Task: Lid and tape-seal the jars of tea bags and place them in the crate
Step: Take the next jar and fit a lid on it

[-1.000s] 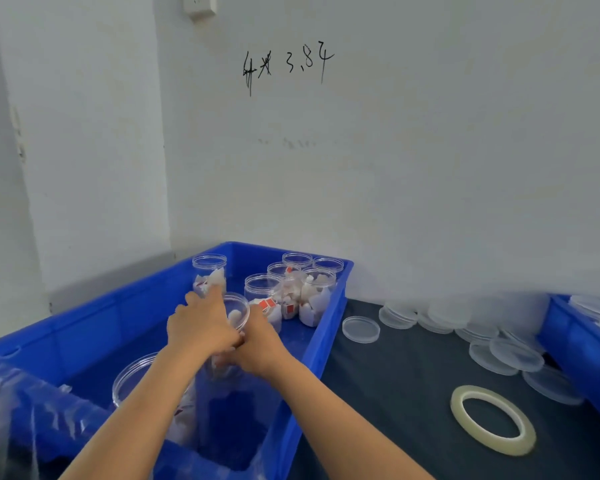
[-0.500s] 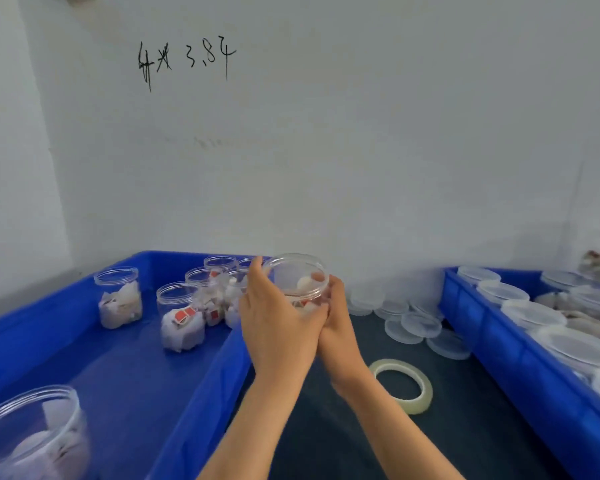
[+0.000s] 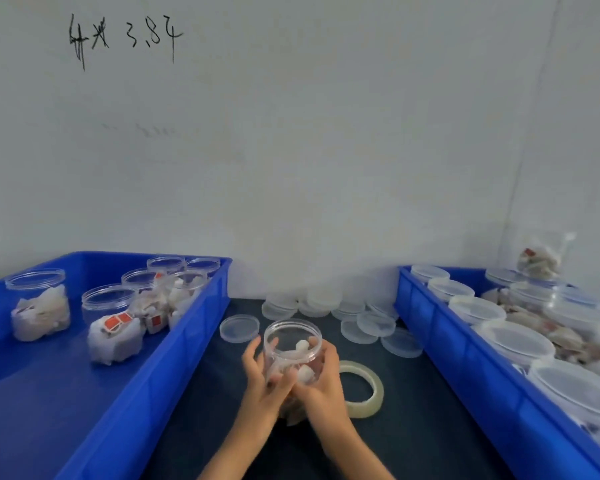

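A clear, lidless jar [image 3: 291,344] with tea bags inside is held between both hands over the dark table. My left hand [image 3: 262,386] wraps its left side and my right hand [image 3: 321,382] grips its right side. A ring of clear tape [image 3: 362,389] lies flat on the table just right of my right hand. Loose clear lids [image 3: 239,328] lie on the table behind the jar. The blue crate on the left [image 3: 174,358] holds several open jars of tea bags [image 3: 113,323]. The blue crate on the right [image 3: 465,375] holds several lidded jars [image 3: 515,341].
More lids [image 3: 374,323] are piled against the white wall between the crates. A jar of tea bags [image 3: 541,258] stands at the far right corner above the right crate. Dark table surface [image 3: 201,420] shows between the two crates.
The jar has been lifted out of the left crate and carried right and down to the table between the crates, held in both hands throughout. The view has swung right.
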Demonstrator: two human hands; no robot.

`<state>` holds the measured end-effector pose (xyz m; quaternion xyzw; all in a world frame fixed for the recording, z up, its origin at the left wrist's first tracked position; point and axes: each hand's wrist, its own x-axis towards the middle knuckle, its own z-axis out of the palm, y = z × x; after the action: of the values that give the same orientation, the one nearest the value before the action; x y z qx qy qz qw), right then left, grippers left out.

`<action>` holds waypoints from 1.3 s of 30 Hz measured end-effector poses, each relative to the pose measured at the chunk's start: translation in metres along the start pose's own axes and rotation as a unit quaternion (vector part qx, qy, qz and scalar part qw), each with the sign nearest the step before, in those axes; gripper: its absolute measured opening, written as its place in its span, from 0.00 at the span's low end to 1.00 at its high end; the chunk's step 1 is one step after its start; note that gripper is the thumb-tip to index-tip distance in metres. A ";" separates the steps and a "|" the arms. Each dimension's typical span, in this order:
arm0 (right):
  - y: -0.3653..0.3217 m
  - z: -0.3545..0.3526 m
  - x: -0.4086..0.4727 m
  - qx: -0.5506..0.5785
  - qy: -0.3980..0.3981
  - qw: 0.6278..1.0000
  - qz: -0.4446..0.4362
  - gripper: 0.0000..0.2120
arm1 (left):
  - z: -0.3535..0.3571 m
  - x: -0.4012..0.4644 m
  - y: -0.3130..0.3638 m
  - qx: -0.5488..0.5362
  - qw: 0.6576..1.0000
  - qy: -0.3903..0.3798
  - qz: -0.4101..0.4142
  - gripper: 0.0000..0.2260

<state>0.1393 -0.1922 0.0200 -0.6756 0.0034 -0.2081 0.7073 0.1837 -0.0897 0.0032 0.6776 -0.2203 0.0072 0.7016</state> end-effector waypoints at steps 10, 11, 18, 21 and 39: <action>0.007 -0.024 0.028 0.074 -0.006 0.996 0.050 0.16 | -0.015 0.021 -0.028 0.112 0.993 -0.034 -0.016 0.49; 0.008 -0.032 0.037 0.043 0.043 0.997 0.041 0.11 | -0.017 0.023 -0.030 0.102 0.995 -0.007 -0.010 0.48; 0.020 -0.098 0.117 -0.296 0.227 0.928 -0.003 0.16 | -0.021 0.027 -0.036 0.077 0.994 0.075 0.027 0.44; 0.030 -0.114 0.138 -0.406 0.218 0.886 0.057 0.26 | -0.021 0.028 -0.040 0.070 0.994 0.078 0.023 0.45; 0.046 -0.123 0.174 -0.498 0.267 0.812 0.146 0.40 | -0.020 0.029 -0.042 0.033 0.997 0.063 0.015 0.45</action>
<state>0.2759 -0.3616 0.0134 -0.8450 0.3936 -0.2444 0.2670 0.2287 -0.0828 -0.0269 0.6951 -0.1854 0.0676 0.6913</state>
